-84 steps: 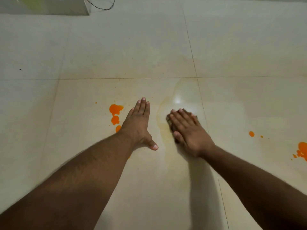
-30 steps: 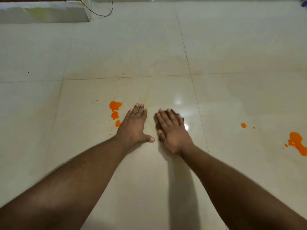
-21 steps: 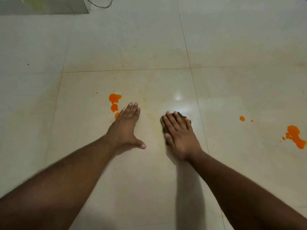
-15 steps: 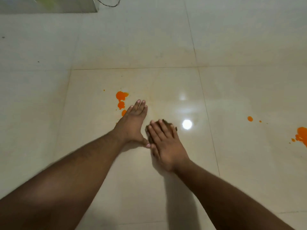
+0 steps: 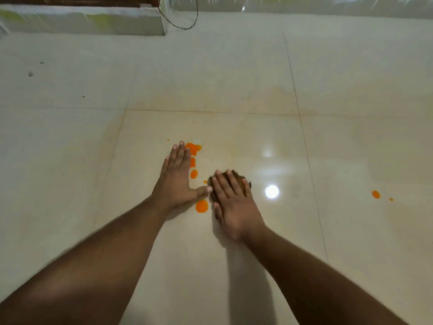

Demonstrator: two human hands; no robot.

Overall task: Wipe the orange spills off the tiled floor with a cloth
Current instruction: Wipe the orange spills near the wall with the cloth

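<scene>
My right hand (image 5: 234,202) lies flat with straight fingers on a small dark brown cloth (image 5: 235,176), pressing it onto the glossy cream tiled floor (image 5: 234,73); only the cloth's far edge shows past my fingertips. My left hand (image 5: 177,179) rests flat on the tile to the left, thumb out and nearly touching my right hand. Orange spills sit between and beside my hands: a blob (image 5: 193,148) at my left fingertips, two drops (image 5: 193,173) below it, and a round spot (image 5: 202,205) under my left thumb. A further orange spot (image 5: 375,194) lies far right.
A low white ledge (image 5: 93,22) runs along the top left, with a thin black cable (image 5: 180,25) looping onto the floor beside it. A bright light glare (image 5: 271,191) reflects off the tile right of my hands. Small dark specks (image 5: 30,73) dot the far left tile.
My left hand has shifted left, uncovering drops and a round orange spot by its thumb. My right hand and the cloth have slid back and forth and now sit just right of those spills.
</scene>
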